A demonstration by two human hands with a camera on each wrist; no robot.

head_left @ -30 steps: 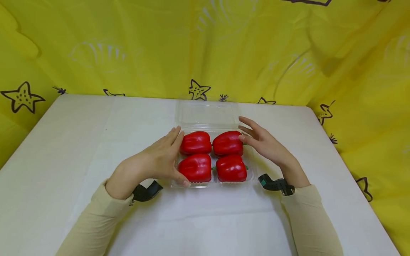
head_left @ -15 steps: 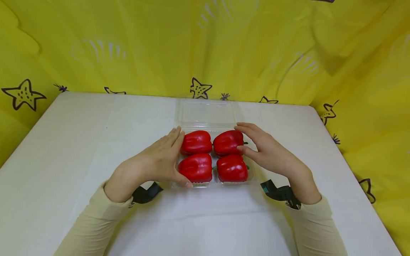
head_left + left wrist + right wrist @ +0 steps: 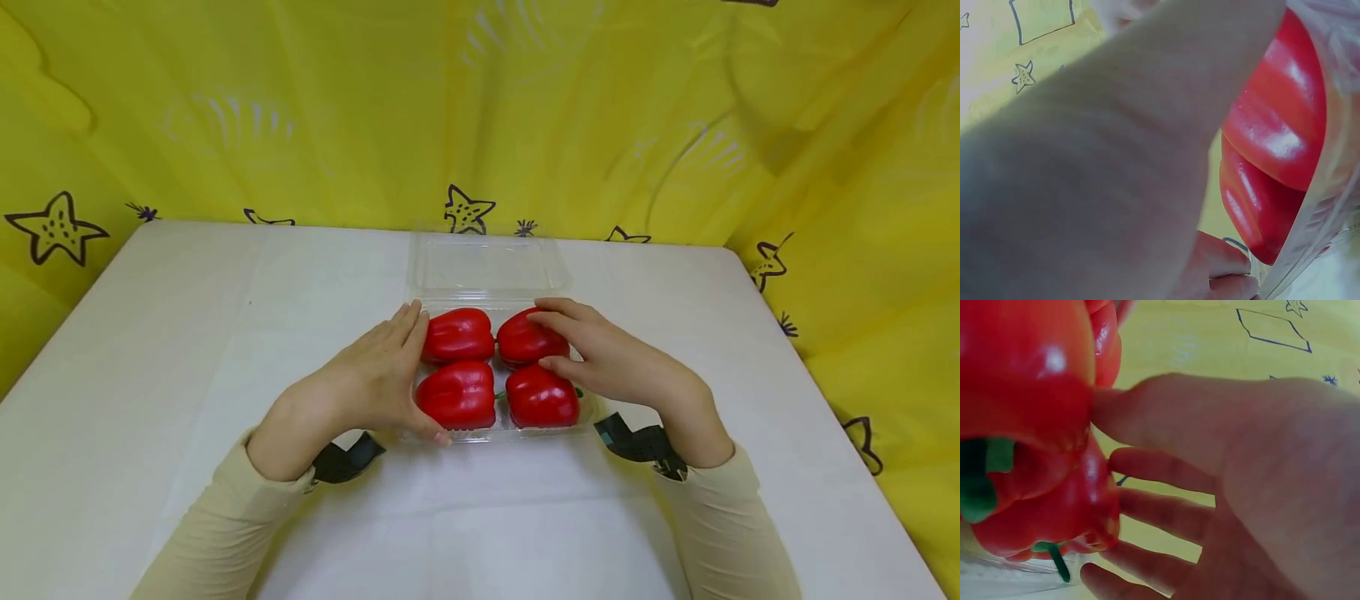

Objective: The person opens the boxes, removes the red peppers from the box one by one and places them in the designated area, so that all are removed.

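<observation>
**The left hand stays at the end of the clear box as the right hand comes in over the peppers**

At far left, the left hand (image 3: 371, 371) lies where it was a second ago, along the left end of the clear box (image 3: 465, 438) on the white counter (image 3: 240, 358). Its fingers are straight and side by side, slanting away from the person, with the thumb reaching round to the near corner; they steady more than they grip, as I judge it.

Next come the far-left pepper (image 3: 457, 335) and the near-left pepper (image 3: 456, 396), both lying in the box just beside that hand. Behind them the clear lid (image 3: 487, 265) is laid back.

To the right, the far-right pepper (image 3: 520, 337) and the near-right pepper (image 3: 542, 398) fill the other half of the box, and here is the change: the right hand (image 3: 611, 354) has moved inward and nearer the person, from the outer edge to over this pair. All four peppers lie much as they did, so the work seems to have turned to the right-hand pair, with none lifted out.

The right fingers are extended and spread, curled round nothing. The thumb meets the near-right pepper; whether the other fingertips touch the far-right one, I can't quite tell.
</observation>
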